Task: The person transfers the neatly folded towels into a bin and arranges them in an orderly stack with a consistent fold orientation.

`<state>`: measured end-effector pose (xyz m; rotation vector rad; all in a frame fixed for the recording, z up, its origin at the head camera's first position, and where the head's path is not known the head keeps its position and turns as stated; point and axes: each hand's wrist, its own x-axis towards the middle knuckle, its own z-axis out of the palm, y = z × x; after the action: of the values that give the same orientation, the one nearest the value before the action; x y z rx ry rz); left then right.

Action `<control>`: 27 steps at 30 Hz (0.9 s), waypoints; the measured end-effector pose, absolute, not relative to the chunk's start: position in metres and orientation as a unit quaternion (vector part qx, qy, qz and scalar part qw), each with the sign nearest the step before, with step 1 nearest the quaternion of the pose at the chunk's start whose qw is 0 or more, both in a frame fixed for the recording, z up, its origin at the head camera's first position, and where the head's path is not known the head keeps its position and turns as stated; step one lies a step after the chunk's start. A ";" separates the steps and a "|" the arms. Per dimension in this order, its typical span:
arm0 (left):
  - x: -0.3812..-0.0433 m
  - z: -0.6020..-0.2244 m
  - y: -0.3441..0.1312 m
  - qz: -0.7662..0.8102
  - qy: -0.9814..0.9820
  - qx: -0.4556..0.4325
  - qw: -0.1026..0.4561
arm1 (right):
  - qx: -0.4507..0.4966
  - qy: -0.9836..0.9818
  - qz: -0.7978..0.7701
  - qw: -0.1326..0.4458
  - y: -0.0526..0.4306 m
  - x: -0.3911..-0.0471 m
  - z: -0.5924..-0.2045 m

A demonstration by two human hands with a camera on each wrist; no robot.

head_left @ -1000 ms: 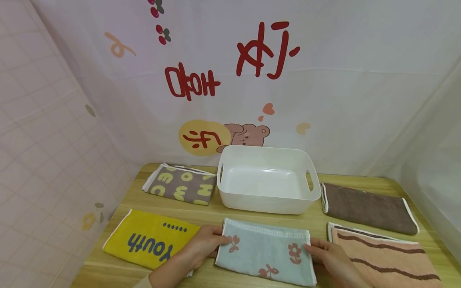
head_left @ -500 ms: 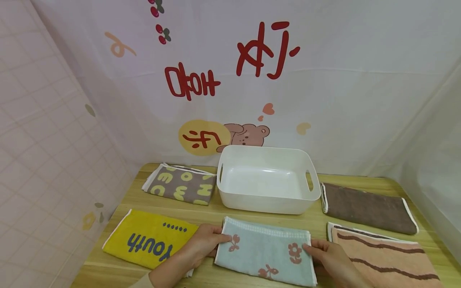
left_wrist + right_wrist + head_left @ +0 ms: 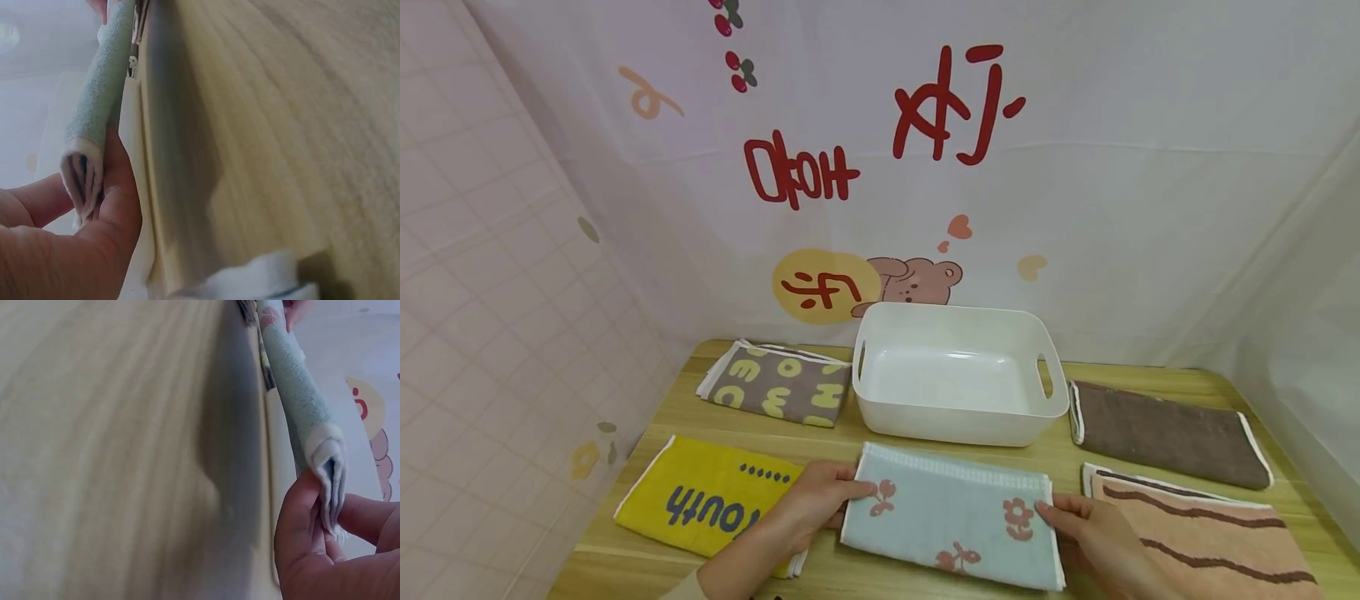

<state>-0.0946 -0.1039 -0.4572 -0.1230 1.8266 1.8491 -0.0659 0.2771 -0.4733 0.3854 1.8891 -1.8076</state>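
A folded light blue towel (image 3: 951, 517) with pink flowers and cherries hangs just above the table between both hands. My left hand (image 3: 808, 504) pinches its left end, thumb on top and fingers beneath. The right hand (image 3: 1093, 529) grips the opposite end in the same way. In the left wrist view the towel's folded layers (image 3: 84, 178) sit between thumb and fingers; the right wrist view shows the other folded end (image 3: 328, 469) pinched too. Both wrist views show a gap and shadow between towel and wood. Behind the towel stands a white plastic bin (image 3: 955, 421) with nothing inside.
A yellow "Youth" towel (image 3: 700, 475) lies at left, partly under my left forearm. Behind it is a grey-brown towel with yellow letters (image 3: 786, 387). On the right lie a dark brown towel (image 3: 1165, 429) and a peach striped towel (image 3: 1210, 533). A printed curtain closes the back.
The light blue towel has risen off the table in both hands and looks slightly larger and nearer. The other towels and the bin have stayed in place.
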 end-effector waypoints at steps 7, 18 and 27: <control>-0.096 -0.450 -0.106 0.697 0.662 -0.039 0.272 | 0.132 0.687 -0.670 0.247 0.282 -0.068 -0.457; -0.101 -0.436 -0.106 0.722 0.637 -0.009 0.269 | 0.172 0.700 -0.654 0.230 0.283 -0.070 -0.439; -0.102 -0.429 -0.104 0.723 0.638 0.004 0.264 | 0.141 0.667 -0.695 0.231 0.291 -0.070 -0.433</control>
<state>-0.1022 -0.1038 -0.4291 0.0097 1.7258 1.9548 -0.0695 0.2907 -0.4326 0.3865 1.8333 -1.9106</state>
